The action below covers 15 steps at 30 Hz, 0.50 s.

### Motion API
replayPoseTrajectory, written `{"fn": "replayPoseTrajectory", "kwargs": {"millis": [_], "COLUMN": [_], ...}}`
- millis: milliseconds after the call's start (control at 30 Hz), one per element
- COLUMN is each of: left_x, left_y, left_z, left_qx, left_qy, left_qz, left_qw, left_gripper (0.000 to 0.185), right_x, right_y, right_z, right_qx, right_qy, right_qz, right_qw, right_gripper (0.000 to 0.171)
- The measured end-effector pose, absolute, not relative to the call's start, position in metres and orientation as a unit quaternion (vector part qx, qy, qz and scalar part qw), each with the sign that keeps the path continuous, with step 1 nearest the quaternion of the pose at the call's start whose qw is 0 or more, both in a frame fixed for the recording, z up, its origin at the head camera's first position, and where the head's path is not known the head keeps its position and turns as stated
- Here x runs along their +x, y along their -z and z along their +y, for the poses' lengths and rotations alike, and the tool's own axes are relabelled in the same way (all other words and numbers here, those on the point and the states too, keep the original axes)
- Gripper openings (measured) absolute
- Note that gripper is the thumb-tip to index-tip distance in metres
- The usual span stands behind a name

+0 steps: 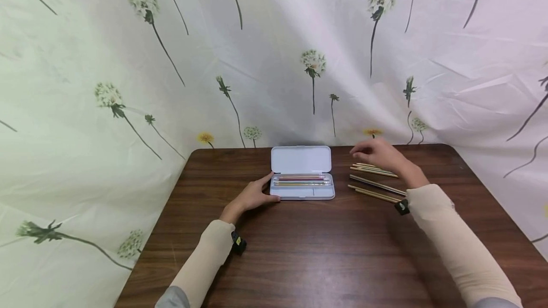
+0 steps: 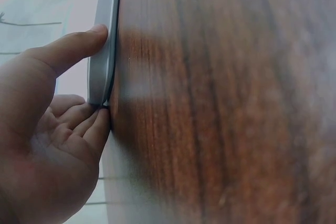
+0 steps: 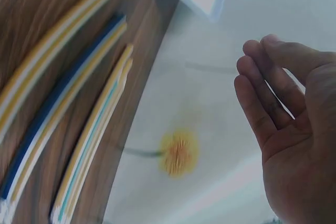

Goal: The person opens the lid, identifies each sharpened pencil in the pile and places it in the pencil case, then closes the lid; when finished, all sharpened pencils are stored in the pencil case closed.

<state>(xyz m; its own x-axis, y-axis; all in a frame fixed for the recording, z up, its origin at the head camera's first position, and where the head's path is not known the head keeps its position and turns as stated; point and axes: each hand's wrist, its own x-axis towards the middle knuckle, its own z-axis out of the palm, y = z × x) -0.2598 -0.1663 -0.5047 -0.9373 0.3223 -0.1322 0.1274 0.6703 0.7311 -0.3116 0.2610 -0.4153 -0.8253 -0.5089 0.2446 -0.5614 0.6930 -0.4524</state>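
Note:
An open white pencil case [image 1: 302,196] lies on the table with its lid [image 1: 301,159] raised at the back. Several pencils [image 1: 299,181] lie side by side in its tray. My left hand [image 1: 252,195] holds the case's left end, thumb at the front corner and fingers by the back corner. In the left wrist view the thumb [image 2: 84,45] presses the case's side wall [image 2: 102,72]. Over the loose pencils [image 1: 376,170] at the right, my right hand [image 1: 378,152] hovers with nothing in it. In the right wrist view its fingers bend slightly and the thumb meets a fingertip.
Right of the case the loose pencils lie in separate small groups, with dark pencils [image 1: 378,185] in the middle and gold ones [image 1: 376,195] nearest me. A white flower-printed cloth [image 1: 274,84] hangs right behind the brown wooden table [image 1: 295,251].

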Motion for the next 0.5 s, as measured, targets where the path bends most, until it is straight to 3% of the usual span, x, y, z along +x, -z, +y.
{"fn": "replayPoseTrajectory", "kwargs": {"millis": [500], "left_x": [-0.262], "left_y": [0.507], "left_z": [-0.168], "left_qx": [0.13], "left_qy": [-0.389], "left_qz": [0.904], "left_qw": [0.124], "left_gripper": [0.094], "right_x": [-0.297], "right_y": [0.421], "right_z": [0.344], "right_qx": [0.197], "right_qy": [-0.252], "right_qz": [-0.944], "right_qw": [0.086], "right_gripper": [0.01]}}
